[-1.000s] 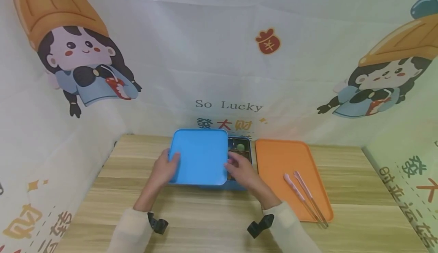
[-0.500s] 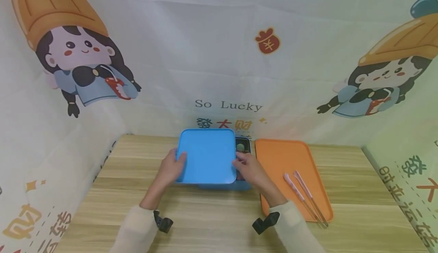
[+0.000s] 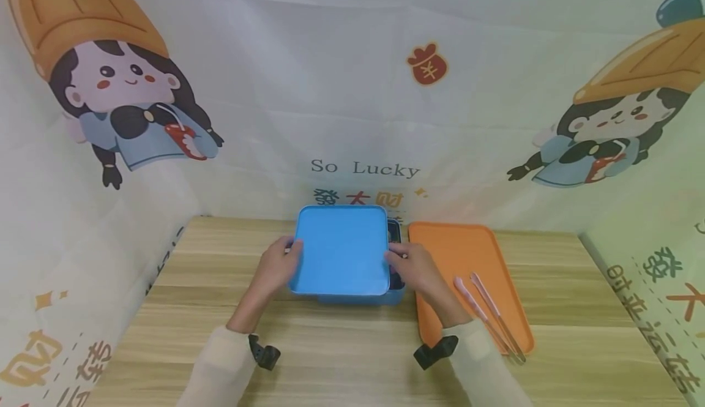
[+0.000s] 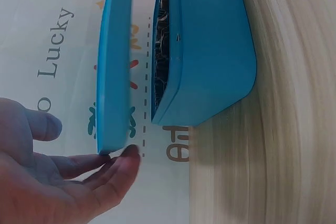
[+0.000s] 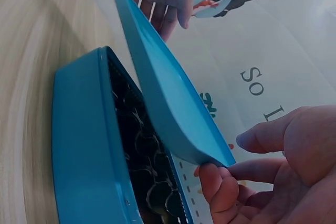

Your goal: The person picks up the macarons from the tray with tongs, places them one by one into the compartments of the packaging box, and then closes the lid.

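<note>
A flat square blue lid [image 3: 341,251] is held level between both hands, above a blue box [image 3: 360,298]. My left hand [image 3: 278,266] holds the lid's left edge; in the left wrist view its fingers [image 4: 113,179] support that edge while the thumb stands a little apart. The right hand [image 3: 415,266] grips the opposite edge, its curled fingers [image 5: 212,182] under the corner in the right wrist view. A gap separates lid and box. Dark compartments with round shapes [image 5: 149,145] show inside the box; the lid hides most of them from the head view.
To the right of the box lies an orange tray [image 3: 448,248]. Two slim utensils with pinkish handles and metallic ends [image 3: 487,312] rest on it, overhanging its front edge. The wooden table [image 3: 352,352] meets a printed cloth backdrop [image 3: 308,89] behind and at both sides.
Both hands have carried the blue lid to the right, so it covers more of the box and less of the interior shows. The tray and utensils have stayed put.
</note>
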A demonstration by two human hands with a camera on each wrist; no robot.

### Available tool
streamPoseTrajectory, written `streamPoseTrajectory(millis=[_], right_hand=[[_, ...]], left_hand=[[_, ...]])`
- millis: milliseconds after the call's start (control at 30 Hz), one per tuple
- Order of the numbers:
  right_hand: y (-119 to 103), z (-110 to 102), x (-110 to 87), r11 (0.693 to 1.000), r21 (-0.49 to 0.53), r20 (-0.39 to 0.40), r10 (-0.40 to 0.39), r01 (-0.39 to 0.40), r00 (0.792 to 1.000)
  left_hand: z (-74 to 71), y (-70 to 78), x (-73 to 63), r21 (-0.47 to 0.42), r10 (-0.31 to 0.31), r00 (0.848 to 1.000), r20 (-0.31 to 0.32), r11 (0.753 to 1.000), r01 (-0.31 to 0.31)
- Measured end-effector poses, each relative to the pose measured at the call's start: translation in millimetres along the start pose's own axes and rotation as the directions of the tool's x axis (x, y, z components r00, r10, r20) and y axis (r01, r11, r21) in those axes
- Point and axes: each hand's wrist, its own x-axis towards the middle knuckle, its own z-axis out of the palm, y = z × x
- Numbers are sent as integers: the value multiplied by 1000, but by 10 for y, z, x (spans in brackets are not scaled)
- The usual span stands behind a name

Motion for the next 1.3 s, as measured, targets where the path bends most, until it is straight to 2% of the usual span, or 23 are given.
streamPoseTrajectory(millis=[233, 500, 733, 933, 1067, 1300], right_hand=[[-29, -63, -16, 1000, 15, -35, 20, -20, 999], [-64, -142, -39, 996, 64, -71, 67, -63, 995], [-119, -190, -65, 996, 73, -80, 56, -50, 995], [-138, -217, -83, 995, 93, -109, 42, -31, 993], [-141, -215, -92, 993, 106, -133, 63, -49, 989], [-165, -226, -88, 987, 150, -176, 84, -58, 981]], left_hand=[[-21, -1, 1, -29, 47, 999, -15, 998, -47], [-67, 19, 12, -75, 34, 999, -7, 997, -34], [-106, 49, -10, -179, 36, 999, 5, 983, -34], [-137, 80, -22, -228, 36, 999, 10, 973, -32], [-158, 109, -21, -259, 29, 999, -17, 965, -32], [-236, 156, -33, -292, 54, 998, -42, 954, -64]])
